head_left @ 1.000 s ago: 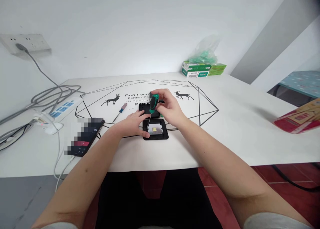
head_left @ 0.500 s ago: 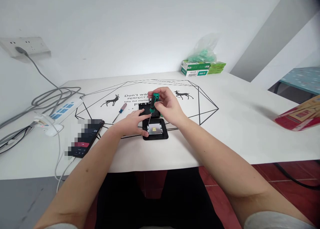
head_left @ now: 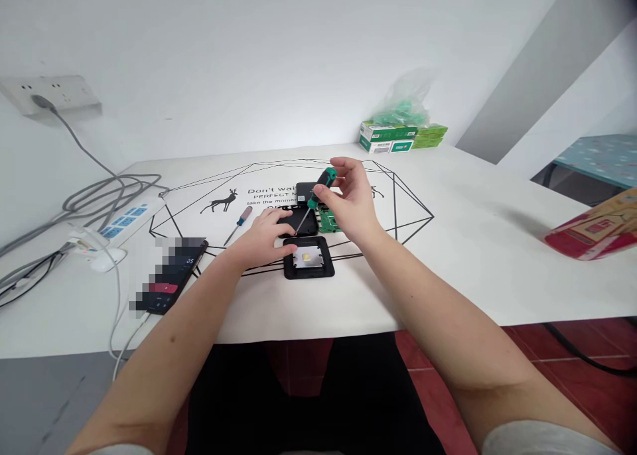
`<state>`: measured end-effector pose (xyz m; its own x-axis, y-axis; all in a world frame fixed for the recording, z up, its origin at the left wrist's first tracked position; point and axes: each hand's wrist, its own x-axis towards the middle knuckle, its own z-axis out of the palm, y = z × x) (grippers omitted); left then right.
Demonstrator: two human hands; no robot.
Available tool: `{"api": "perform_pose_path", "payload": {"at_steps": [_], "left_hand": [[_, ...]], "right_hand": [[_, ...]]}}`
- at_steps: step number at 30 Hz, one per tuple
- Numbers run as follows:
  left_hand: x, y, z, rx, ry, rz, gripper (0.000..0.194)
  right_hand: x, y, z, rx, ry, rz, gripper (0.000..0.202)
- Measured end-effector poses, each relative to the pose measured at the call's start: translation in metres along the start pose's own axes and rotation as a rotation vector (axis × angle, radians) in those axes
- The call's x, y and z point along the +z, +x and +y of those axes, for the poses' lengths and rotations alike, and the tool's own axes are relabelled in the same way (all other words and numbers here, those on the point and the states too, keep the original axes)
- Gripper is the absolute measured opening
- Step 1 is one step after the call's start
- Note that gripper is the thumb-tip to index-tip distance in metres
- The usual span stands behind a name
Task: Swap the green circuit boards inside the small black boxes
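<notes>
Nearest part: a black square frame (head_left: pixel 308 259) with a pale metal plate at its centre lies flat on the counter (head_left: pixel 448 256), just nearer than both hands, no tool on it.
Left hand (head_left: pixel 265 237): its fingers lie spread and flat on a black housing (head_left: pixel 300 223), pinning it; nothing gripped.
Right hand (head_left: pixel 351 203): its fingers are pinched around the green screwdriver (head_left: pixel 318 196), which is tilted, tip at the housing's top.
Beyond the fingers: a green circuit board (head_left: pixel 329 221) lies exposed beside the housing.
Spare tool: a small red-handled screwdriver (head_left: pixel 239 221) lies left of the left hand.
Progress: the unit looks already opened into parts; work on the housing seems still under way.
</notes>
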<state>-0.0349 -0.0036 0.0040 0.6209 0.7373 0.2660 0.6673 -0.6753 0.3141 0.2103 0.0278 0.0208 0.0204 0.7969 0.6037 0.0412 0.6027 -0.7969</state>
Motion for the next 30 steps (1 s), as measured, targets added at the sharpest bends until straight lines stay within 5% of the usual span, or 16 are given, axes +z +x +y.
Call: {"api": "perform_pose_path", "payload": {"at_steps": [9,16,22,26,30], "left_hand": [[0.001,0.003,-0.002,-0.009,0.102,0.091,0.017],[0.007,0.006,-0.027,-0.369,0.204,0.193,0.024],[0.006,0.008,-0.037,-0.479,0.204,0.308,0.037],[-0.004,0.005,-0.028,-0.387,0.124,0.311,0.04],[-0.01,0.0,-0.01,-0.194,0.012,0.086,0.037]], "right_hand": [[0.009,-0.009,0.004,0.005,-0.011,0.03,0.052],[0.006,-0.008,0.0,-0.018,-0.029,0.055,0.047],[0.006,-0.008,0.002,-0.048,-0.05,0.037,0.047],[0.002,-0.008,-0.003,-0.05,-0.038,0.025,0.047],[0.004,-0.01,-0.011,-0.041,0.004,0.003,0.044]]}}
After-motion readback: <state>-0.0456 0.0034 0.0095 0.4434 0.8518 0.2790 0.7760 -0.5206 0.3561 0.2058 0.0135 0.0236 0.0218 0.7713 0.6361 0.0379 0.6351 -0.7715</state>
